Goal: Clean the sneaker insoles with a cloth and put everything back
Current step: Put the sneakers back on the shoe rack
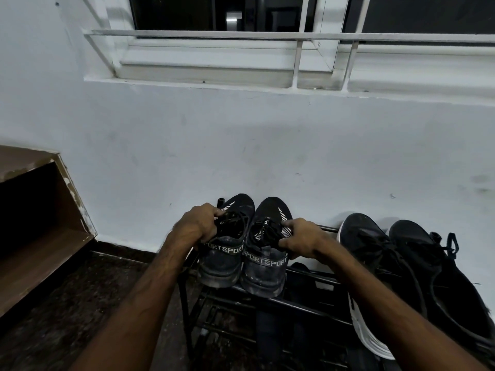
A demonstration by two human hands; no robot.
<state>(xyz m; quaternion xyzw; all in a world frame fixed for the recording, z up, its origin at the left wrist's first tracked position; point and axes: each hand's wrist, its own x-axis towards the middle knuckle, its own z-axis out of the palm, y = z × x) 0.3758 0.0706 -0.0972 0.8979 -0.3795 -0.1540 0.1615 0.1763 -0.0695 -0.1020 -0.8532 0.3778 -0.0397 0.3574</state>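
Item: pair of black sneakers, heels banded with "SPORT" lettering, standing side by side at the left end of the top tier of a black metal shoe rack [308, 307], toes toward the wall [267, 145], heels at the front rail and touching each other. Left sneaker [225, 261]: held by the left hand [199, 223], fingers [214, 211] curled over the collar and into the laces. Right sneaker [263, 274]: held by the right hand [302, 238], fingers [290, 223] closed on the tongue and laces, thumb under the collar. Same tier, toward the right end: a second pair of black sneakers, the nearer one white-soled [375, 277] and tipped on its side, the farther one [442, 277] beside it. Surroundings: barred window [241, 49] above, brown wooden shelf unit [40, 223] at left, dark speckled floor [80, 303].
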